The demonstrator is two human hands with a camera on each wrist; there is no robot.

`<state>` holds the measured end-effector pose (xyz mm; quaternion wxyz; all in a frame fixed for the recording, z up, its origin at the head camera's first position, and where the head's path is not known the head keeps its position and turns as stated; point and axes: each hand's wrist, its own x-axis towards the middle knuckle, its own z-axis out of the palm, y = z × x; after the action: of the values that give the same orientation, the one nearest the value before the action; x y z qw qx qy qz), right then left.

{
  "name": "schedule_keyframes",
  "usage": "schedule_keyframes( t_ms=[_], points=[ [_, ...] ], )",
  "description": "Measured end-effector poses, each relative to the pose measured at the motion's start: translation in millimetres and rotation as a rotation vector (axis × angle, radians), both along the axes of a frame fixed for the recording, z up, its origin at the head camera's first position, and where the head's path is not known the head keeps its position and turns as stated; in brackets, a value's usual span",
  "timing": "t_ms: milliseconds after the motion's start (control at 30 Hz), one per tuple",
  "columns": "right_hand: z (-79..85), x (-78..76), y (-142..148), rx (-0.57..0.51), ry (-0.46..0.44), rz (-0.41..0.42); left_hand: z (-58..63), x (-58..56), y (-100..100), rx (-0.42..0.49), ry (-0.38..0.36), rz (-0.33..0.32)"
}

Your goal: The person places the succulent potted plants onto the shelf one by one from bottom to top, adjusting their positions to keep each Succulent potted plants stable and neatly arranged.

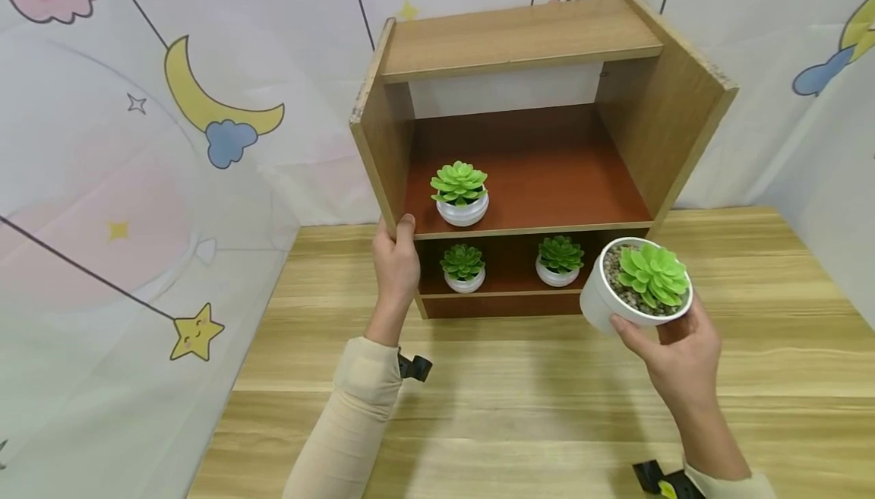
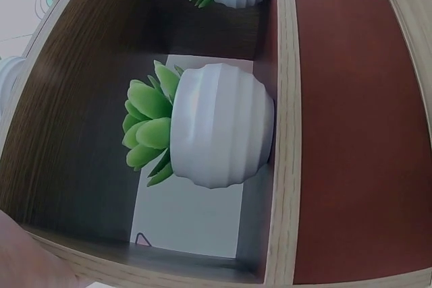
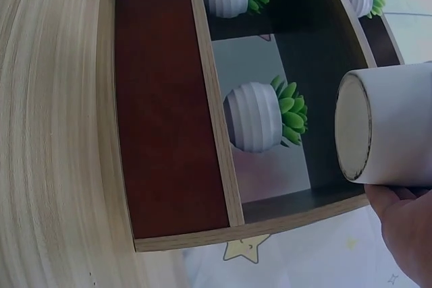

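My right hand (image 1: 683, 355) grips a white pot with a green succulent (image 1: 636, 282) and brown pebbles, tilted and held up before the right front of a small wooden shelf (image 1: 526, 227). Its plain round base (image 3: 354, 126) shows in the right wrist view. My left hand (image 1: 396, 260) holds the left side panel of the shelf, thumb at the front edge. Near it, a small potted succulent (image 1: 461, 206) stands on the middle board. Below, two more succulents, one left (image 1: 463, 267) and one right (image 1: 559, 260), stand in the lower compartment in ribbed white pots.
The shelf stands on a wood-grain table (image 1: 506, 408) close to a cartoon-print cloth (image 1: 307, 104) at the back. Its top board (image 1: 513, 36) spans two tall side panels, the right panel (image 1: 677, 104) rising near my right hand. Camera mounts are on both wrists.
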<state>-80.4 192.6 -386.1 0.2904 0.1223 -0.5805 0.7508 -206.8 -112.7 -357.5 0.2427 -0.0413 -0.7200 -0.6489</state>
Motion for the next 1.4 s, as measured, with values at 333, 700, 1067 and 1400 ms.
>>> schedule_keyframes(
  t_ms=[333, 700, 1067, 1400],
  points=[
    [8.6, -1.5, -4, 0.01, -0.036, -0.072, -1.2, -1.5, 1, -0.009, 0.017, 0.003],
    [12.4, -4.6, -8, -0.022, 0.005, -0.084, -1.4, -0.4, 1, -0.023, 0.007, -0.006],
    [18.2, -7.4, -11, -0.039, 0.013, -0.117, -1.8, 0.0, 0, -0.017, 0.02, -0.003],
    [22.7, -8.7, -12, -0.03, -0.009, -0.161, -1.8, -0.4, 0, -0.013, 0.027, -0.006]
  ],
)
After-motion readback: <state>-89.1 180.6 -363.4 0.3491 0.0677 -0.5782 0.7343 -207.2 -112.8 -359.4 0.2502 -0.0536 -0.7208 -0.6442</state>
